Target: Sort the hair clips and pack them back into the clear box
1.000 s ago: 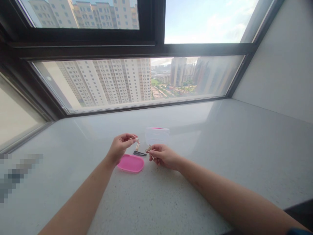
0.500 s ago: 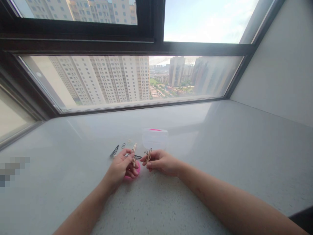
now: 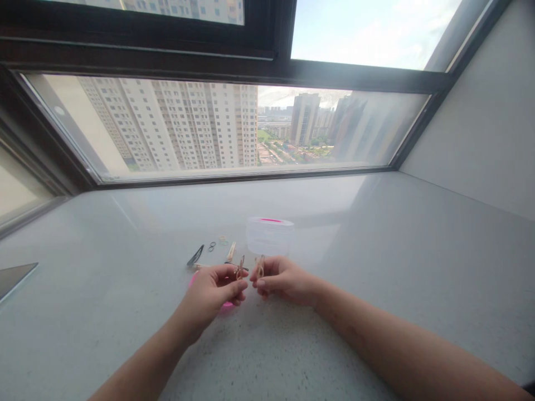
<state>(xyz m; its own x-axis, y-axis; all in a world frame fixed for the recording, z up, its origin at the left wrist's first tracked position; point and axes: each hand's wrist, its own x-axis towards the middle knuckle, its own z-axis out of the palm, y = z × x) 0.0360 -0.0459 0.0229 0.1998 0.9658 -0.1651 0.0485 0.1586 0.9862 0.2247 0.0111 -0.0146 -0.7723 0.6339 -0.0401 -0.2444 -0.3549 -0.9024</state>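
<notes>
**What is the surface in this view?**
A pale speckled stone counter is running along the foot of a dark-framed window, with high-rise apartment blocks standing beyond the glass.

**What is lying on it?**
Mid-counter, a clear plastic tub is standing behind the hands. A pink lid is lying partly under the left hand. A black hair clip, small dark rings and a loose clothespin are lying beside the tub.

**And the hands?**
Both forearms are reaching in from the counter's near edge. The left hand is pinching a wooden clothespin between thumb and fingers, and the right hand is gripping a second wooden clothespin just beside it.
</notes>
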